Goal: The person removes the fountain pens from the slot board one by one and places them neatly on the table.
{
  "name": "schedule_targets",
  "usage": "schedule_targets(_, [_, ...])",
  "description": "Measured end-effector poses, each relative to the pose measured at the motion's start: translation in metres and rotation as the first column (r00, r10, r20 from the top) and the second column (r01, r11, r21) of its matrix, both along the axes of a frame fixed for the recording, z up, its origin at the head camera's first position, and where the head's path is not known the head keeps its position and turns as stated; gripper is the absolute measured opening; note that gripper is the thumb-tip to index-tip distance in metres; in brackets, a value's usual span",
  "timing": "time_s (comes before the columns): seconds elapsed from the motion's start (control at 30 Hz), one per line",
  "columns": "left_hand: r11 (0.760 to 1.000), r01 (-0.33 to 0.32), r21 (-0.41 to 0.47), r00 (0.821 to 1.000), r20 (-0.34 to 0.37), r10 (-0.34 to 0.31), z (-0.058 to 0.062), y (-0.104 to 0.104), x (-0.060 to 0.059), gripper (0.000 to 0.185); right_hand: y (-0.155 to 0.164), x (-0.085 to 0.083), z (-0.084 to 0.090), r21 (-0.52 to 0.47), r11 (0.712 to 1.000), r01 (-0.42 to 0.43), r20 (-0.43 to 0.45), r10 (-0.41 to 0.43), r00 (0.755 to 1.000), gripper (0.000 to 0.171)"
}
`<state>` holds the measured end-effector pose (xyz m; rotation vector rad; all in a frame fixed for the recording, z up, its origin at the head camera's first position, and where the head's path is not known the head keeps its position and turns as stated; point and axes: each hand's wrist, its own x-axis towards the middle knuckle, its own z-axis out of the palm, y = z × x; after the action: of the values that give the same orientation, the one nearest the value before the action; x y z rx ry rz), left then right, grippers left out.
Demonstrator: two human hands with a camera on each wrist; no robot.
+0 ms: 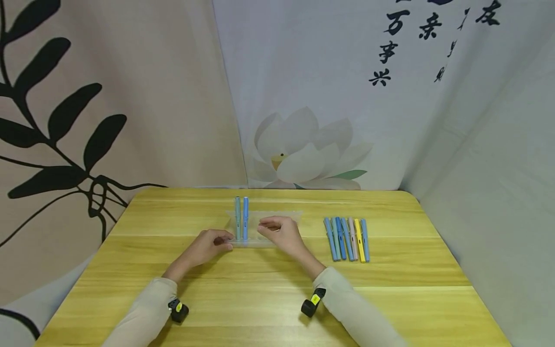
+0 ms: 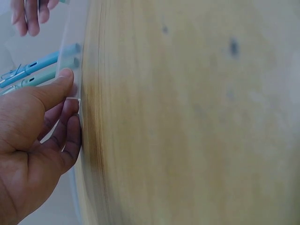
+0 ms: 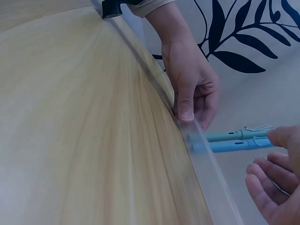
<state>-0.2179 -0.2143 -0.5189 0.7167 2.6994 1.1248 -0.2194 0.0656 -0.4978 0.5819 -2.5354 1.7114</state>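
Observation:
A clear plastic pen holder (image 1: 262, 244) lies toward the back of the table with a green pen (image 1: 237, 219) and a blue pen (image 1: 245, 219) side by side in its left part. My left hand (image 1: 213, 246) pinches the holder's left front corner; the left wrist view shows the thumb on top of the clear strip (image 2: 70, 47) and curled fingers below it. To the right of the two pens, my right hand (image 1: 279, 233) hovers over the holder with loosely bent fingers and nothing between them. In the right wrist view its thumb overlaps the blue pen's clip end (image 3: 262, 141).
Right of the holder, several pens lie in a row on the wooden table (image 1: 269, 299), among them a yellow pen (image 1: 359, 241) and a pinkish pen (image 1: 353, 238). Printed curtains (image 1: 173, 96) hang behind the table. Each wrist wears a black camera (image 1: 313, 302).

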Motion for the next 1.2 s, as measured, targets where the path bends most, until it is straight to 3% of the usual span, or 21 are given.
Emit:
schedule_targets(0.6, [1.0,0.014,-0.003,1.0,-0.018,-0.014,-0.002,0.0,-0.001,0.024,-0.039,-0.016,-0.014,-0.003,0.999,0.045,0.072,-0.045,0.996,0.028])
schedule_targets(1.2, [1.0,0.017,0.001,1.0,-0.025,-0.017,-0.003,0.0,-0.001,0.023,-0.051,-0.022,-0.017,0.06,0.995,0.083,0.048,-0.086,0.995,0.019])
